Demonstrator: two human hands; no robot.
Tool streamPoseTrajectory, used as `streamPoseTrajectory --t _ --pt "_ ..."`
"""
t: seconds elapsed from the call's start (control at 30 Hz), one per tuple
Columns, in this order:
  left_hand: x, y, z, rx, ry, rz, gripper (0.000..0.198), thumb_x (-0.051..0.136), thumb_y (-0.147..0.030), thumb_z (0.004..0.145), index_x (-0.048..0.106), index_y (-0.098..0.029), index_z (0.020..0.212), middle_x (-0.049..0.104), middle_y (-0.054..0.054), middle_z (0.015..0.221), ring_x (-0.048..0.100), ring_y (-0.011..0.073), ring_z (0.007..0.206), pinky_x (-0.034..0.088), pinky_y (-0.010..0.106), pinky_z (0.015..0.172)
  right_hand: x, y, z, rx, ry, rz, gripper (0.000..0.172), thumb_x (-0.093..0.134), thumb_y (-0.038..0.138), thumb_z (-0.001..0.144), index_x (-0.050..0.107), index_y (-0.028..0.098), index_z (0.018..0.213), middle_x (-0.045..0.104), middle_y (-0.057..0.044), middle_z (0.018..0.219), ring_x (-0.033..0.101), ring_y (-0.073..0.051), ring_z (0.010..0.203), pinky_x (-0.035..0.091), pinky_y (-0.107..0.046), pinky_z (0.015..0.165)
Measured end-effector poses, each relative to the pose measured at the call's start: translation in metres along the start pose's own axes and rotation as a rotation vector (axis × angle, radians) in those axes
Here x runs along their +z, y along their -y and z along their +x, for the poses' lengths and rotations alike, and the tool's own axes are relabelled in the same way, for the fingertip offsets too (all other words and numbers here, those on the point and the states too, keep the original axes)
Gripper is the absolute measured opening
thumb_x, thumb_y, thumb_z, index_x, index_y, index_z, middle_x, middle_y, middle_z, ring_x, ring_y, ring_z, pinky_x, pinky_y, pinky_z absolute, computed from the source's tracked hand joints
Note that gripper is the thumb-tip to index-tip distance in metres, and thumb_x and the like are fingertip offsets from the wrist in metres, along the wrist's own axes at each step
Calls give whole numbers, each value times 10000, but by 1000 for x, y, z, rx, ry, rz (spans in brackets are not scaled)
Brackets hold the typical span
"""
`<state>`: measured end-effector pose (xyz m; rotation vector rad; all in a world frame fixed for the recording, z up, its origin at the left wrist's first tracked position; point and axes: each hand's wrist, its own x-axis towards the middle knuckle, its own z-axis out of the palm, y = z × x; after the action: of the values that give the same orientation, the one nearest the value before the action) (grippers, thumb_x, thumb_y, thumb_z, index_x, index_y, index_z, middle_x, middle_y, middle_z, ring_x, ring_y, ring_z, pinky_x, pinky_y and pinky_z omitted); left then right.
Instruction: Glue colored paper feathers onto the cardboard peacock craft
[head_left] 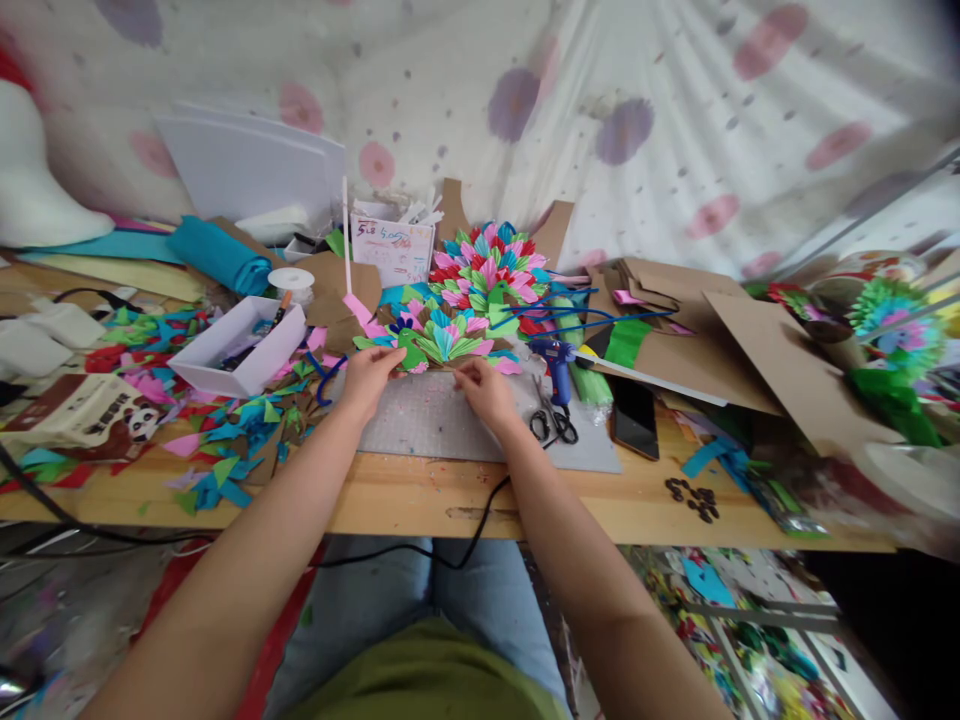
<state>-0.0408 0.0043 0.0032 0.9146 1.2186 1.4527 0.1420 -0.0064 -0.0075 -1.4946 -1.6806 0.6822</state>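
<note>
My left hand (370, 380) pinches a rounded green paper piece (411, 353) at the left end of a small paper fan (447, 340). This fan has pleated green, pink and blue leaves, and its lower edge shows brown. At its lower right edge is my right hand (484, 390), with fingertips pressed together; what they hold, if anything, is too small to make out. Right behind lies a larger layered paper fan (491, 265) in red, green, pink and blue. Beneath my hands spreads a grey mat (427, 430).
Right of my hands are a blue glue gun (555, 365), black-handled scissors (553, 427), a phone (635, 418) and cardboard sheets (795, 370). To the left stand a white open box (236, 350) and coloured paper scraps (225, 465). A black cable (480, 530) hangs over the table's front edge.
</note>
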Motion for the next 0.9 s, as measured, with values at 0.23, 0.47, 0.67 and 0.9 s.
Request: streamPoseTrajectory --t 0.23,0.47,0.67,0.9 --pt "-1 1 1 26 -24 2 245 755 -335 515 605 -154 585 577 -7 600 517 106 575 451 249 559 1 -3 -2 -60 48 -212 206 571 240 778 608 191 974 650 -16 802 565 -159 699 410 -280 650" --pt "-1 3 3 59 -55 12 241 742 -330 533 608 -140 597 570 -11 592 515 101 570 443 239 544 10 4 -5 -434 267 -418 330 557 262 836 628 167 1143 593 -96 1239 491 -221 1180 347 -382 1022" --pt "-1 2 3 60 -68 -2 222 743 -308 545 606 -138 588 563 -12 575 506 97 546 438 235 522 3 12 -12 -451 364 -328 267 489 189 857 689 204 1034 687 -44 1072 606 -171 1029 441 -294 926" --pt "-1 2 3 71 -68 24 198 732 -290 571 600 -143 585 555 -15 583 506 95 552 450 238 536 -10 3 -6 -233 168 -224 235 522 180 804 692 189 968 701 -50 988 626 -158 863 454 -267 765"
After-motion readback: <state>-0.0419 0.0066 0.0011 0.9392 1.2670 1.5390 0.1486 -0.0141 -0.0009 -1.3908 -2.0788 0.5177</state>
